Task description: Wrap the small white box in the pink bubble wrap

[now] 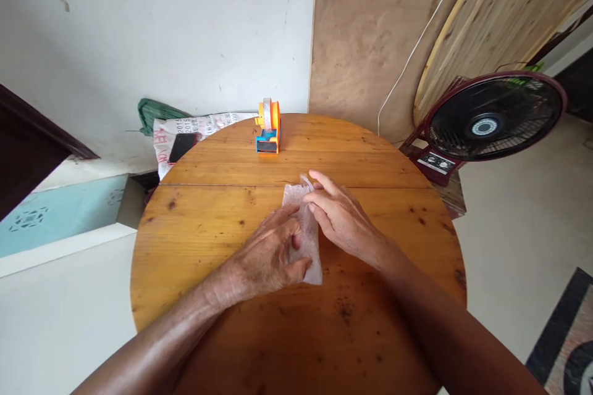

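A small clear plastic bag (309,241) lies flat in the middle of the round wooden table (208,241). My left hand (269,256) presses down on its near part, fingers spread over the plastic. My right hand (340,216) rests on the bag's right side, with thumb and forefinger pinching its far edge. An orange and blue tape dispenser (269,126) with a roll of tape stands at the far edge of the table, well beyond both hands.
A dark floor fan (491,117) stands to the right of the table. A black phone (181,147) lies on a printed sack at the table's far left. Wooden boards lean against the wall behind.
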Demonstrator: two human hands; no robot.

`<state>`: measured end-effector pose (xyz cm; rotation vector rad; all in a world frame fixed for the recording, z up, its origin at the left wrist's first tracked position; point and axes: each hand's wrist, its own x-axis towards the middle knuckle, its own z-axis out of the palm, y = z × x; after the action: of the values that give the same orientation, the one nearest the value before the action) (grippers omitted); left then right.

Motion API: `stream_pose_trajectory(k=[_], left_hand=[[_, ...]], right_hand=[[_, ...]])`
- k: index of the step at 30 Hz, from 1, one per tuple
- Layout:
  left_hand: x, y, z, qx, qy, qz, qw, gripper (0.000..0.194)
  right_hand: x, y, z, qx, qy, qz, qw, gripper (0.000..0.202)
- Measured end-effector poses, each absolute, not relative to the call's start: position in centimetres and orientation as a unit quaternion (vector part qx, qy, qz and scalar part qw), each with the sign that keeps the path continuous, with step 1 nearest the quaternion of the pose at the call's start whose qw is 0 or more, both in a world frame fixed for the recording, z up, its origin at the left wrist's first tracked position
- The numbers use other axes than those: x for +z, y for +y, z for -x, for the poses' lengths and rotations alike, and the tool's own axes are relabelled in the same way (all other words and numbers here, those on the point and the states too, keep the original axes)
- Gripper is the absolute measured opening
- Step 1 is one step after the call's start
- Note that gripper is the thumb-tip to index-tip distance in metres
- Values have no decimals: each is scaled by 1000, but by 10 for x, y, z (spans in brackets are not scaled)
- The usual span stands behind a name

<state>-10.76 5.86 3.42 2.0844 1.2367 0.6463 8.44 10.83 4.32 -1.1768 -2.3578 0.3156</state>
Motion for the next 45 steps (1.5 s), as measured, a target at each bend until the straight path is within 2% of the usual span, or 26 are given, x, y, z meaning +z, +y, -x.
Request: stream_pose_trajectory(k=[4, 10, 12, 15, 22, 26, 32, 37, 45], left_hand=[[31, 58, 110, 250, 456, -804, 287, 19], [30, 58, 110, 279, 463, -808, 233, 37], [32, 57, 109, 278, 445, -823, 216, 44], [34, 56, 110, 269, 414, -848, 191, 38], [29, 55, 113, 266, 407, -852, 195, 32], [30, 54, 112, 263, 408, -848, 212, 32], [35, 53, 112, 253, 403, -852, 219, 32], [36, 53, 111, 249, 397, -856, 220, 31], [37, 52, 112, 236, 401, -862, 200, 29]], right_hand=[[29, 113, -81, 137, -850, 434, 266, 23], [13, 119, -75, 145, -838, 446, 280, 20], [8, 120, -74, 142, -838, 439, 292, 35], [4, 122, -73, 137, -830, 438, 317, 52], [9, 132, -82, 165, -747, 542, 349, 39], [13, 137, -86, 197, -718, 592, 308, 37], [11, 136, -72, 231, -732, 572, 289, 34], [9, 133, -62, 326, -691, 555, 329, 19], [2, 135, -62, 277, -709, 563, 322, 12]])
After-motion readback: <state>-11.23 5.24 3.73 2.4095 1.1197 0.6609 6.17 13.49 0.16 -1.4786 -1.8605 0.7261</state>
